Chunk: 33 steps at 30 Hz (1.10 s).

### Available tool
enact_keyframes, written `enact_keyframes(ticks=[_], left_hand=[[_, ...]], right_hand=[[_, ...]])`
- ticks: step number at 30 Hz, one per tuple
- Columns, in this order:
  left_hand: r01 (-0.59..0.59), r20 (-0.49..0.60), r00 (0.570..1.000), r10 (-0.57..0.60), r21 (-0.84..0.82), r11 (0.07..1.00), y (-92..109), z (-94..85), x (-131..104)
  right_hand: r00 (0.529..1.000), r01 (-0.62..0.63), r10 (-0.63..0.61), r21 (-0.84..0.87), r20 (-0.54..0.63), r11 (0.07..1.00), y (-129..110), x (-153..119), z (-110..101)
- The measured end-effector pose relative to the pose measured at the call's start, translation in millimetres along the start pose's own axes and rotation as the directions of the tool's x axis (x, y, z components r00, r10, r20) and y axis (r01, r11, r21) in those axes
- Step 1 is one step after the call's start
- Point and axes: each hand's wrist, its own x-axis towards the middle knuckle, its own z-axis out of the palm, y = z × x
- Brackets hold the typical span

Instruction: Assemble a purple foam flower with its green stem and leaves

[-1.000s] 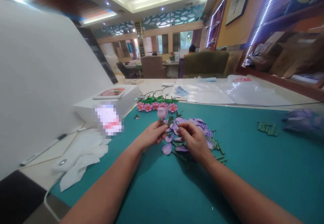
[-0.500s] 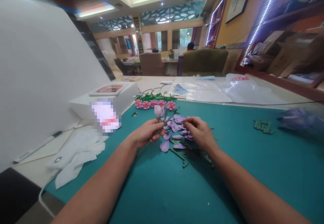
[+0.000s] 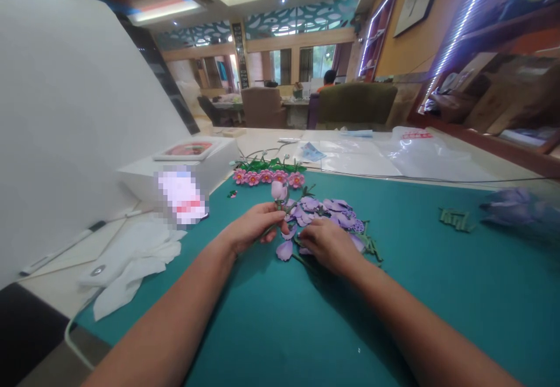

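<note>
My left hand (image 3: 258, 223) is closed on the stem of an artificial flower with a pale lilac-pink bud (image 3: 279, 190), held upright. Small green leaves (image 3: 308, 191) stick out beside the bud. My right hand (image 3: 326, 244) reaches into a pile of loose purple petals (image 3: 310, 203), its fingers drawn together and pointing down. Whatever lies under those fingertips is hidden. One single petal (image 3: 284, 250) rests on the mat just left of the right hand. Short green stem pieces (image 3: 371, 248) lie at the pile's right side.
A green mat (image 3: 280, 328) covers the table. Pink flowers (image 3: 266, 177) stand in a row behind the pile. More green pieces (image 3: 455, 219) and a purple bundle (image 3: 511, 205) lie right. A phone (image 3: 184, 194) leans on a white box (image 3: 223, 153); tissue (image 3: 131, 270) lies left.
My right hand has moved left and nearer to me across the pile, uncovering petals and green stem pieces on the right. My left hand still holds the flower, almost unmoved.
</note>
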Motion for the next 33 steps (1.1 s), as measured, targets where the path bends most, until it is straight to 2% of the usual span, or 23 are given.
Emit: enact_keyframes(ticks=[4, 8, 11, 15, 17, 19, 23, 26, 29, 33], left_hand=[[-0.018, -0.001, 1.0, 0.018, 0.045, 0.999, 1, 1.8, 0], [-0.023, 0.01, 1.0, 0.022, 0.096, 0.995, 2, 2.9, -1], [-0.013, -0.008, 1.0, 0.014, 0.159, 0.987, 4, 5.0, -4], [0.025, -0.056, 0.998, -0.013, 0.236, 0.971, 7, 7.9, -8], [0.048, -0.104, 0.994, -0.022, 0.26, 0.965, 9, 8.4, -9], [0.054, -0.141, 0.99, -0.014, 0.279, 0.959, 10, 8.6, -9], [0.042, -0.181, 0.983, 0.018, 0.327, 0.944, 13, 9.8, -10], [0.033, -0.203, 0.978, 0.038, 0.334, 0.942, 15, 9.9, -10], [0.038, -0.218, 0.975, 0.044, 0.357, 0.933, 15, 6.8, -5], [0.099, -0.218, 0.976, -0.013, 0.386, 0.917, 10, -1.0, 3]], right_hand=[[0.998, 0.005, 0.008, -0.182, 0.07, 0.983, -11, -3, 5], [0.995, -0.052, 0.066, -0.18, 0.071, 0.982, -11, -4, 8], [0.998, -0.051, 0.055, -0.164, 0.02, 0.985, -8, -3, 12], [0.99, -0.011, -0.011, -0.153, -0.139, 0.988, -3, -3, 16], [0.975, -0.002, -0.021, -0.107, -0.22, 0.994, 0, -2, 17], [0.966, -0.033, 0.029, -0.013, -0.257, 0.999, 2, -1, 15], [0.959, -0.101, 0.16, 0.247, -0.233, 0.964, 2, 1, 8], [0.967, -0.061, 0.153, 0.395, -0.205, 0.917, -2, 1, 2], [0.967, -0.096, 0.191, 0.452, -0.17, 0.887, -5, 3, -1], [0.952, -0.142, 0.234, 0.392, -0.199, 0.909, -6, 5, -4]])
